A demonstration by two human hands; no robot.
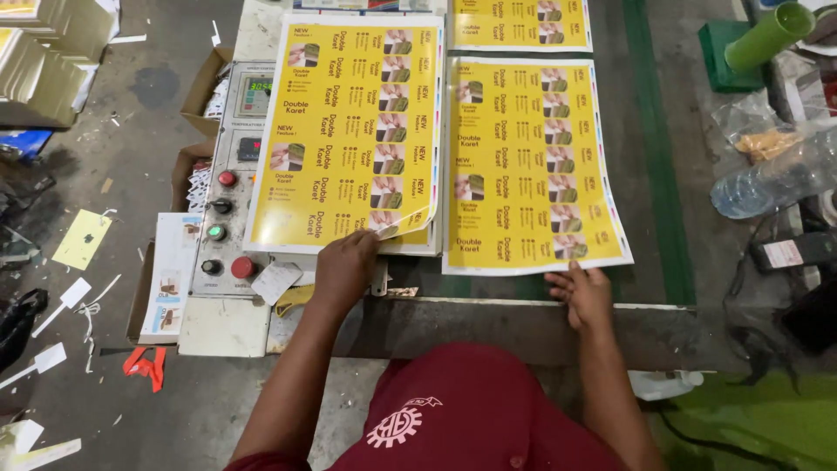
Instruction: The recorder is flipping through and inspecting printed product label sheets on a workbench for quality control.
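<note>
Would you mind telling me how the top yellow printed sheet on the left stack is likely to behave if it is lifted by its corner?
The top yellow sheet is probably floppy: its near corner already curls up at the left hand. It looks thin and likely light for its size. Its surface seems smooth, so it may slide easily off the stack, much as the single sheet lies flat by the right hand.

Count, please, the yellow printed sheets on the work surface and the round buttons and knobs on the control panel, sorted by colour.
Yellow printed sheets or stacks: 3, at left, at right and at the top edge
Red buttons: 2
Green buttons: 1
Black knobs: 2
Total: 8
</note>
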